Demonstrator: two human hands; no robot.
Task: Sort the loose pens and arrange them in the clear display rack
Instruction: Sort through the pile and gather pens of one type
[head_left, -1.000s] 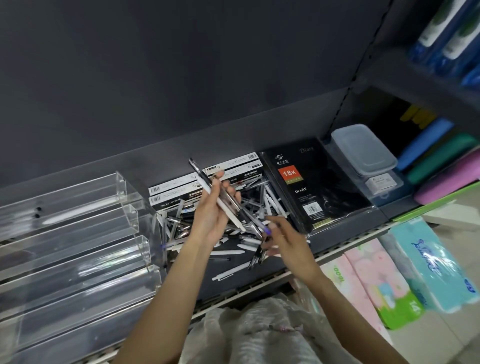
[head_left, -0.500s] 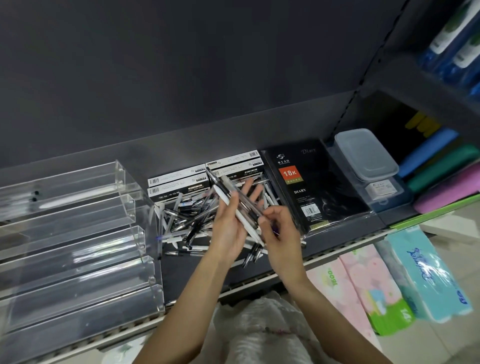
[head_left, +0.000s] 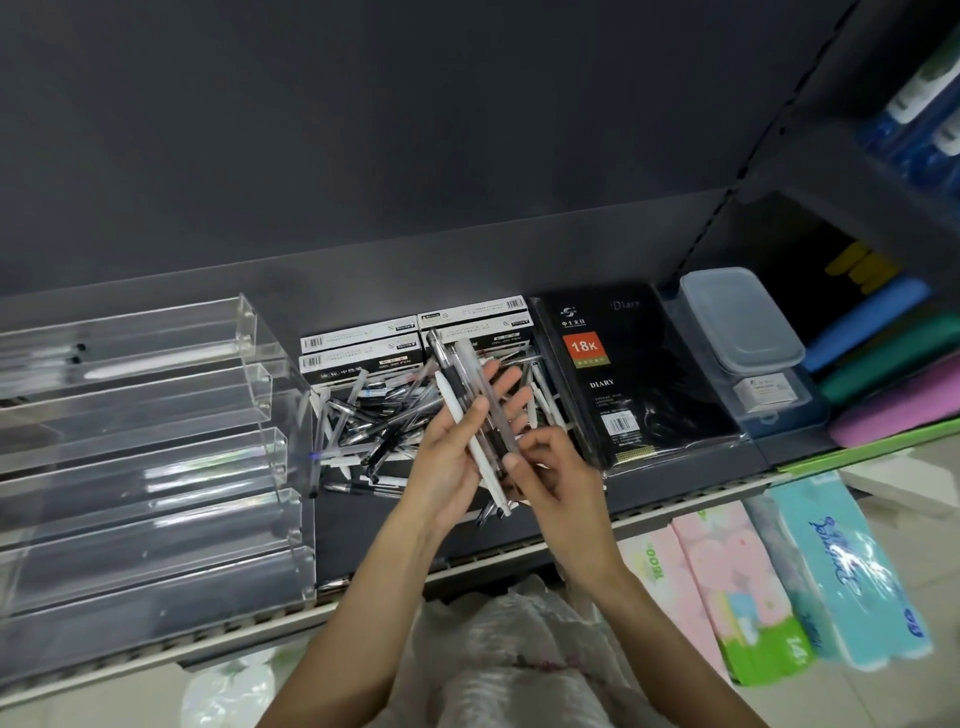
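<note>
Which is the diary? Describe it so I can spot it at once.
Start at the clear rack on the shelf's left and go right past the pen pile. The diary lies flat just right of the pile, left of the lidded tub. It alone is black with an orange 18K label.

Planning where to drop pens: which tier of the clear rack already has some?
The top, rearmost tier of the clear acrylic display rack: it alone shows pens; the lower tiers look empty.

just right of my fingers there's a black diary (head_left: 618, 374) in plastic wrap with an orange 18k tag. further right, a clear lidded box (head_left: 740, 322), then blue, green and pink rolls (head_left: 883, 364). behind my fingers, white pen boxes (head_left: 358, 343). below right, pastel tissue packs (head_left: 769, 587).
</note>
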